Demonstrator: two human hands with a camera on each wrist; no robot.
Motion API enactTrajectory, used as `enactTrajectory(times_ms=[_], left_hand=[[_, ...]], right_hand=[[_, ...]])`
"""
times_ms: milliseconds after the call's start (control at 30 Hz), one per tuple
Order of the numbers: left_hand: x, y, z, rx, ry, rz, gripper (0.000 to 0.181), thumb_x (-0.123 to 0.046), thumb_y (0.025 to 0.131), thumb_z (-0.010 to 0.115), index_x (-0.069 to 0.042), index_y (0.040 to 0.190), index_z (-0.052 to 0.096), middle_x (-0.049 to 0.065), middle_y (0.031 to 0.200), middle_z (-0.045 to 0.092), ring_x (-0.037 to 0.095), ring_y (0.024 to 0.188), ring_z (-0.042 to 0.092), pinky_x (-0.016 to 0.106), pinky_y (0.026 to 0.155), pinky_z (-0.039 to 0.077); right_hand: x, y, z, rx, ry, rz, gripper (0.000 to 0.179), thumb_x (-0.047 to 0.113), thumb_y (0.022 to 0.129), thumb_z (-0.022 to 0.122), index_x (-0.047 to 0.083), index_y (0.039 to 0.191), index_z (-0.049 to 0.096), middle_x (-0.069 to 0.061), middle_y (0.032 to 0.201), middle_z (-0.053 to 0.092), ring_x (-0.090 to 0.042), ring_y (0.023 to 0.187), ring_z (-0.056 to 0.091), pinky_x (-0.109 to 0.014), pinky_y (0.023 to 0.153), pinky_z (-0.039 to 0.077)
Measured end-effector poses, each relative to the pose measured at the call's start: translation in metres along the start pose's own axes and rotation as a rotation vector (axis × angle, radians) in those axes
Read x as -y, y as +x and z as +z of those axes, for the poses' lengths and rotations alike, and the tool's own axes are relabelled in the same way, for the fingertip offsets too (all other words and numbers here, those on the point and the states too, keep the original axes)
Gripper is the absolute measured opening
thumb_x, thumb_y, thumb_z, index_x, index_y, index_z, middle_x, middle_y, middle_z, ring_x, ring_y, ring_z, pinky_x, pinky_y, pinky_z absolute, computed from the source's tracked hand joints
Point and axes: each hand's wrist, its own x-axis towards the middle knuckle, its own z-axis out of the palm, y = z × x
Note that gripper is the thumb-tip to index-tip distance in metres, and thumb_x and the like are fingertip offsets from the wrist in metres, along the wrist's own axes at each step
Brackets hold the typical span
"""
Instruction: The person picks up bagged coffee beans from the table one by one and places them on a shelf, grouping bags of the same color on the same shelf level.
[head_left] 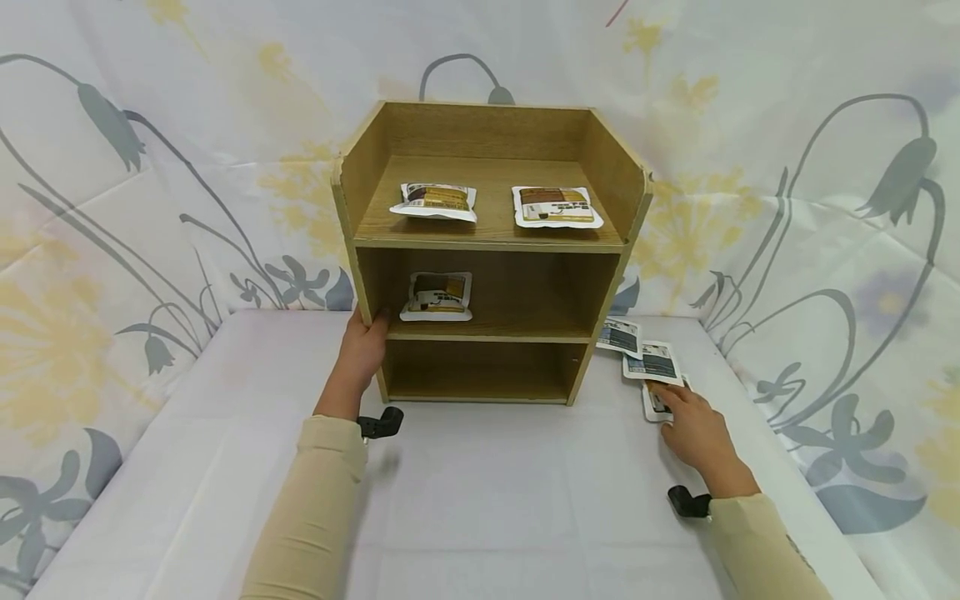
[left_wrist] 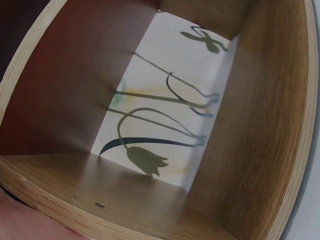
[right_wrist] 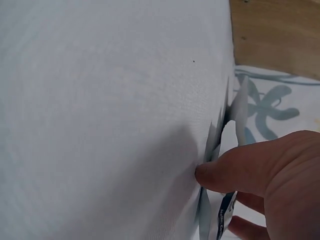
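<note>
A small wooden shelf unit (head_left: 487, 327) stands on the table. My left hand (head_left: 358, 357) grips its left side panel, with the thumb on the inner face at the middle compartment. In the left wrist view only part of this hand (left_wrist: 37, 220) shows, below the panel edge. At the right, a flat white packet (head_left: 654, 412) lies under the fingers of my right hand (head_left: 697, 429). The right wrist view has the thumb and fingers of that hand (right_wrist: 270, 172) around the packet's edge (right_wrist: 215, 215). Two similar packets, one farther (head_left: 619, 336) and one nearer (head_left: 652, 363), lie just behind it, overlapping.
On the top shelf sit a left packet (head_left: 437, 202) and a right packet (head_left: 558, 207). Another packet (head_left: 438, 297) lies in the middle compartment's left half. White cloth (head_left: 480, 492) covers the table, and a flower-printed curtain (head_left: 225, 100) hangs behind and along the sides.
</note>
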Motion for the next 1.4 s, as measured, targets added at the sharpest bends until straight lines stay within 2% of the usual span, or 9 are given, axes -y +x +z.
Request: enactTrajectory(times_ms=[400,800,1033,1267,1400], left_hand=[[-0.001,-0.001,0.001,0.003,-0.012,0.013,0.051,-0.032,0.103,0.038,-0.018,0.151,0.028,0.018,0.148,0.038,0.036,0.135,0.040,0.053,0.113,0.029],[-0.001,0.001,0.001,0.010,-0.008,0.008,0.052,-0.032,0.103,0.037,-0.019,0.152,0.025,0.018,0.151,0.036,0.036,0.137,0.038,0.053,0.114,0.028],[-0.001,0.000,-0.001,0.007,0.001,0.006,0.052,-0.033,0.103,0.038,-0.020,0.152,0.026,0.018,0.149,0.037,0.036,0.135,0.039,0.053,0.114,0.029],[-0.001,0.000,-0.001,0.002,0.008,0.008,0.051,-0.032,0.103,0.037,-0.020,0.152,0.026,0.018,0.149,0.038,0.036,0.136,0.039,0.054,0.114,0.029],[-0.001,-0.001,0.000,0.000,0.003,0.016,0.052,-0.031,0.103,0.038,-0.020,0.152,0.026,0.018,0.150,0.038,0.036,0.137,0.038,0.053,0.114,0.028]], right_hand=[[-0.002,0.001,0.001,-0.012,-0.037,-0.004,0.051,0.009,0.088,0.061,0.005,0.138,0.049,-0.027,0.141,0.044,-0.054,0.122,0.044,-0.069,0.085,0.041],[0.001,0.000,-0.001,-0.090,-0.055,-0.051,0.045,0.019,0.094,0.060,0.010,0.137,0.051,-0.023,0.139,0.050,-0.050,0.122,0.047,-0.068,0.088,0.039],[0.010,-0.004,-0.007,-0.208,-0.049,-0.123,0.041,0.019,0.091,0.061,0.006,0.130,0.059,-0.024,0.127,0.060,-0.048,0.112,0.055,-0.063,0.084,0.045],[0.013,-0.005,-0.008,-0.412,-0.057,-0.184,0.034,0.014,0.080,0.064,0.002,0.112,0.068,-0.024,0.107,0.068,-0.045,0.085,0.066,-0.056,0.064,0.051],[0.016,-0.007,-0.011,-0.438,-0.055,-0.181,0.034,0.008,0.077,0.064,0.003,0.110,0.068,-0.022,0.103,0.069,-0.042,0.075,0.065,-0.053,0.057,0.049]])
